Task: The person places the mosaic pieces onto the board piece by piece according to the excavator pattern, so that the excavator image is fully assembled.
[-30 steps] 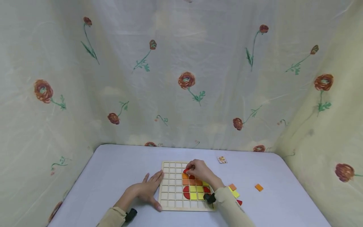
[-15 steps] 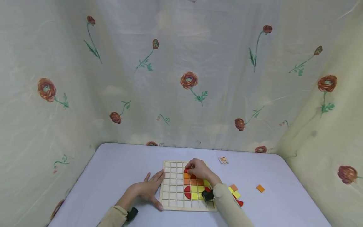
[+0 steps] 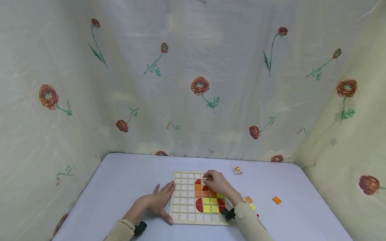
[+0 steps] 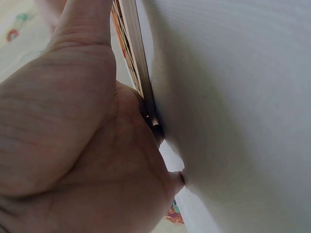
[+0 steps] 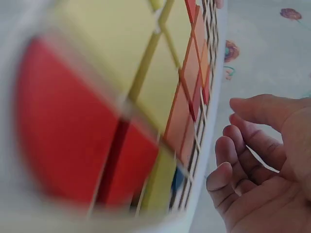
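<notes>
A wooden grid board (image 3: 183, 208) lies on the table, its right part filled with red, orange and yellow pieces. My left hand (image 3: 158, 202) rests along the board's left edge, fingers spread, thumb at the near left corner. In the left wrist view the palm (image 4: 87, 145) is up against the board's side (image 4: 137, 58). My right hand (image 3: 219, 184) hovers over the upper right of the board, just right of a rounded red piece (image 3: 198, 181) set in a cell above an orange tile (image 3: 198, 187). The right wrist view shows its fingers (image 5: 224, 177) loosely bent with nothing between them.
Right of the board lie loose orange and yellow tiles (image 3: 252, 206), partly hidden by the right forearm. A single orange tile (image 3: 276, 200) sits farther right. Behind the board is a small printed card (image 3: 237, 170). A flowered curtain (image 3: 181, 100) surrounds the table.
My right hand has let go of the rounded red piece, which stays in its cell, and has drawn slightly to the right. The left hand has kept its place on the board's edge.
</notes>
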The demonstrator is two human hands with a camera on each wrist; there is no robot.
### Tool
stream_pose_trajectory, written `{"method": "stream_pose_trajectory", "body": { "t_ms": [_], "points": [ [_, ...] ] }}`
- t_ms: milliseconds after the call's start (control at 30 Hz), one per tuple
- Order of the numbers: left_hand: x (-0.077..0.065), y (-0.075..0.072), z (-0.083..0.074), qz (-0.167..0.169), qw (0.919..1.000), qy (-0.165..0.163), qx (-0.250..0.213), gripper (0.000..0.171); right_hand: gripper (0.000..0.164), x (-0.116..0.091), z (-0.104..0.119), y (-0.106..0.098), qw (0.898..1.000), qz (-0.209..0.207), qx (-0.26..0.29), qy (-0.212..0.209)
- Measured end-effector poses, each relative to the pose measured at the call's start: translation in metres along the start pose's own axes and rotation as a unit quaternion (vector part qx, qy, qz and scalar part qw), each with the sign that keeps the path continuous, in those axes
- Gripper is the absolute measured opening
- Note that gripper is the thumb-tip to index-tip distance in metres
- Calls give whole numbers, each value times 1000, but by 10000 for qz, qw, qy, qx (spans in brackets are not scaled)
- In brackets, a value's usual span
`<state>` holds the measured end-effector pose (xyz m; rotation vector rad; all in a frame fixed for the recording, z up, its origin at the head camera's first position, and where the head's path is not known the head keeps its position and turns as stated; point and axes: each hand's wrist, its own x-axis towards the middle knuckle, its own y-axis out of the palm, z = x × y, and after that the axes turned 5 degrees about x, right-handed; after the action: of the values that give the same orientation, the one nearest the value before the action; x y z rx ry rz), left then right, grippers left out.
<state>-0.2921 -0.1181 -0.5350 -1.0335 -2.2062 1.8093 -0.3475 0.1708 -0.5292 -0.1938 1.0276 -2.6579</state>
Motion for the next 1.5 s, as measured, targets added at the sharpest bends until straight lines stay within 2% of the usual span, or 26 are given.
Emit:
{"method": "stream_pose_trajectory", "body": {
  "t_ms": [133, 300, 433, 667, 900, 1067, 1233, 1500],
  "points": [
    [-1, -1, 0, 19, 10000, -55, -16, 139, 16, -24, -6, -18, 9997, -97, 102, 199],
    [-3, -5, 0, 66, 9999, -121, -28, 140, 26, -55, -18, -50, 9970, 238, 81, 727],
    [-3, -6, 1, 102, 9998, -175, 34, 140, 36, -81, -39, -76, 9919, 367, 58, 1216],
    [-2, -2, 2, 114, 9996, -250, 35, 140, 41, -120, -87, -119, 9884, -64, -26, 1519],
    [0, 1, 3, 148, 9997, -194, -20, 141, 48, -141, -122, -149, 9839, -439, -182, 1720],
    [1, 4, 4, 148, 9997, -181, -11, 142, 44, -145, -127, -148, 9841, -540, -140, 1684],
    [3, 4, 4, 116, 9998, -191, 5, 142, 39, -139, -113, -130, 9830, -624, -218, 1713],
    [4, 3, 1, 108, 9998, -155, 13, 142, 38, -129, -97, -101, 9823, -339, -333, 1810]
  ]
}}
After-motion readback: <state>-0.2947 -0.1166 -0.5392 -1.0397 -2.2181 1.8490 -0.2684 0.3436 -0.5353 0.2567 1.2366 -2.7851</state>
